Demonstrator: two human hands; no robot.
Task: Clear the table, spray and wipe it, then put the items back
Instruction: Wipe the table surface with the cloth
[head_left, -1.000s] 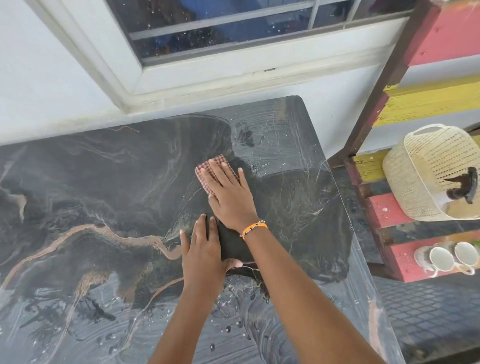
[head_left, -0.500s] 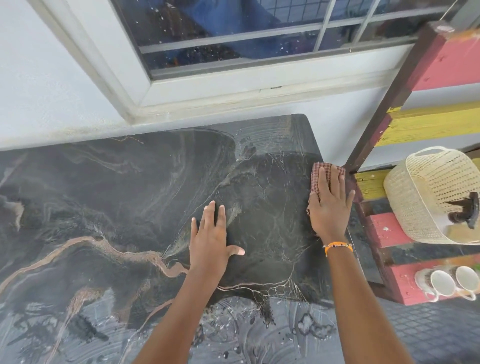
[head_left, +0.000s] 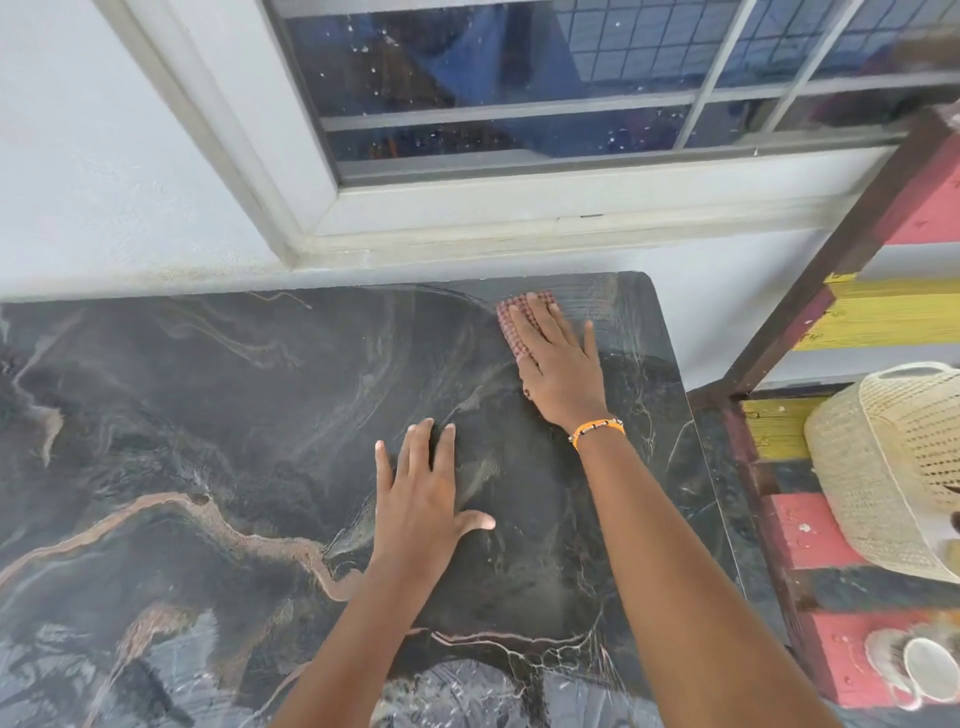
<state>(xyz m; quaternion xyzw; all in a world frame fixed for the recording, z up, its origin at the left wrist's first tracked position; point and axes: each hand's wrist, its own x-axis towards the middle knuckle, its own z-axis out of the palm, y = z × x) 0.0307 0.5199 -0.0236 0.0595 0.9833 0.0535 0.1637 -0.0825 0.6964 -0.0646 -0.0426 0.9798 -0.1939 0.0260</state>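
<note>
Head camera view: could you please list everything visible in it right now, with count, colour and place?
table: one, dark marbled top with tan veins, below the window, wet streaks near the front edge
cloth: one, red checked, far right corner of the table, under the right hand
window: one, pale frame, on the wall above the table
shelf rack: one, red, yellow and dark wood, right of the table
basket: one, cream woven, on the rack
cup: one seen, white, lower red shelf, blurred
bracelet: one, orange, right wrist
left hand: flat on the table, fingers straight
right hand: flat, pressing the cloth
</note>
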